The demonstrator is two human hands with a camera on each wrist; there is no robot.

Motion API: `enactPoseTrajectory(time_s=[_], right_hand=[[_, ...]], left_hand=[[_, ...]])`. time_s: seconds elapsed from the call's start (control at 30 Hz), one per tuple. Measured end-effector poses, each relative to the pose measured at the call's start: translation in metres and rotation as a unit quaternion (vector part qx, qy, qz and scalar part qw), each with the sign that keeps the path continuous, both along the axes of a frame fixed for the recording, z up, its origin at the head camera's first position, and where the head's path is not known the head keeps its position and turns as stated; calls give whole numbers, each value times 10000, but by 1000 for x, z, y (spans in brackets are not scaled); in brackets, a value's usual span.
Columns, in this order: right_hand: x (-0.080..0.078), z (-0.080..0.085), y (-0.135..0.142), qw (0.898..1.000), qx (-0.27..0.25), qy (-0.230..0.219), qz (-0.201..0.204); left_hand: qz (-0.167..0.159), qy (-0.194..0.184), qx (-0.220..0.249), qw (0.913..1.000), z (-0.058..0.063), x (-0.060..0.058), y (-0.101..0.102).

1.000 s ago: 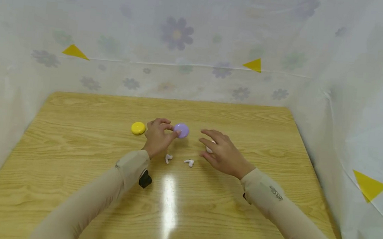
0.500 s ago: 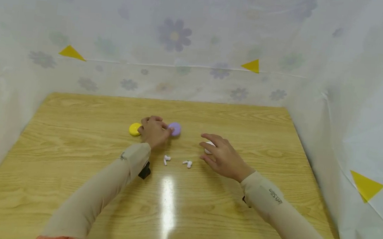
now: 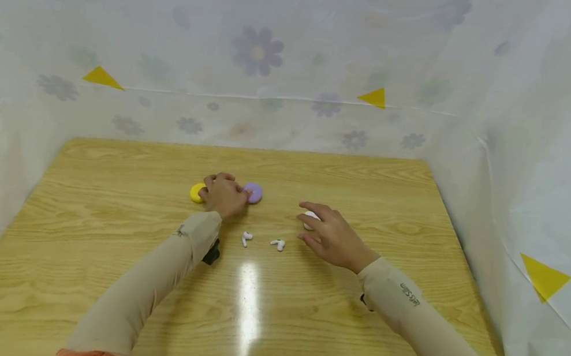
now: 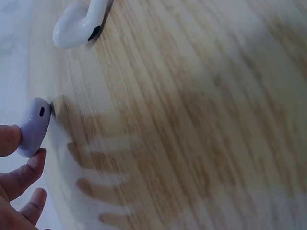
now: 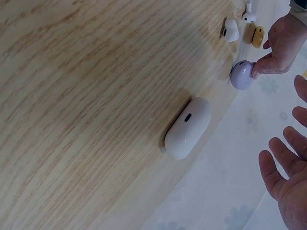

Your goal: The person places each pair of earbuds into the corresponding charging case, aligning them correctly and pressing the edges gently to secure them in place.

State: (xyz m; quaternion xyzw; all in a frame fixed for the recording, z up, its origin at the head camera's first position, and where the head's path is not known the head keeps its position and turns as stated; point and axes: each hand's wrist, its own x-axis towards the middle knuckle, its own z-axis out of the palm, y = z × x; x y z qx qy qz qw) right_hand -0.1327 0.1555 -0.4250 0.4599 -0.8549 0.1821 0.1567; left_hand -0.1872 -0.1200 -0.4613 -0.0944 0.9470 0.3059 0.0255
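Observation:
My left hand pinches a small purple round case between thumb and fingers, low over the table. The left wrist view shows a dark slot in the side of the purple case. A yellow round case lies just left of that hand, partly covered by it. My right hand hovers with fingers spread behind a white earbud case, which rests on the table apart from the fingertips in the right wrist view. Two white earbuds, a left one and a right one, lie between the hands.
The wooden table ends at a white flowered sheet at the back and sides. Yellow triangles are stuck on the sheet.
My left hand has moved left with the purple case, nearing the yellow case and lowering toward the table. The right hand has hardly moved; the white case shows more between its fingers.

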Motion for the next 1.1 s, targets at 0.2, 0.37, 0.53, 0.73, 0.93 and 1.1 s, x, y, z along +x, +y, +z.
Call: enactPoseTrajectory(time_s=[0.2, 0.37, 0.53, 0.73, 0.93, 1.1], right_hand=[[0, -1, 1, 10000, 11, -9, -5], [0, -2, 1, 10000, -23, 32, 28], [0, -3, 1, 10000, -15, -12, 21], [0, -3, 1, 9999, 13, -93, -45], [-4, -5, 2, 9998, 12, -77, -169], [-7, -4, 5, 9998, 3, -74, -204]], left_hand=[[-118, -138, -223, 9996, -1, -2, -2], [-201, -192, -339, 9990, -1, -3, -3], [-203, -187, -384, 9989, 0, -2, -5], [-235, -143, -397, 9988, 0, -2, -6], [-276, -83, -475, 9985, 0, -1, -8], [-388, 130, -515, 9978, 8, 8, -11]])
